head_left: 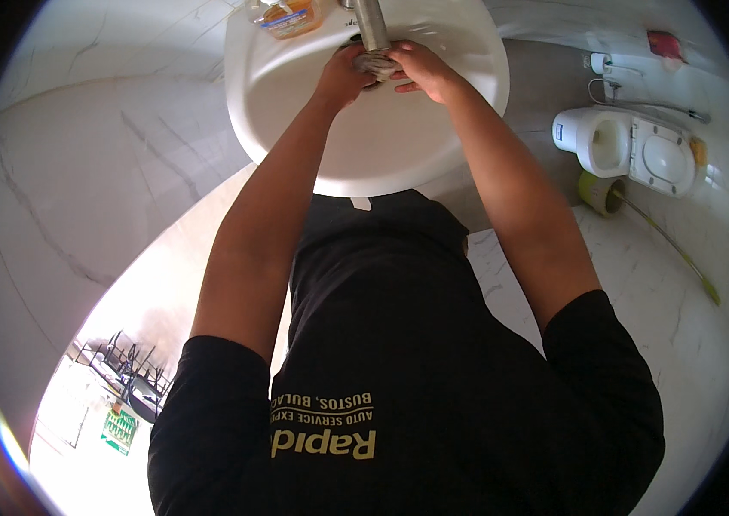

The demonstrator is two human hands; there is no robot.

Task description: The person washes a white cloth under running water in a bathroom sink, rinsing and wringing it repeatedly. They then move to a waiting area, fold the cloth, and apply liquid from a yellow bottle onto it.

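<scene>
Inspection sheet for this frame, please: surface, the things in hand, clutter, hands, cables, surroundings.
Surface: white washbasin, bowl bare apart from the hands.
Things in hand: grey cloth bunched under the metal tap.
Clutter: clear bottle of orange liquid on the basin's back rim.
Hands: left hand and right hand both on the cloth; grip cannot be judged.
Cables: nothing seen.
Surroundings: marble-look wall and floor; white toilet; green brush holder with a long handle.
</scene>
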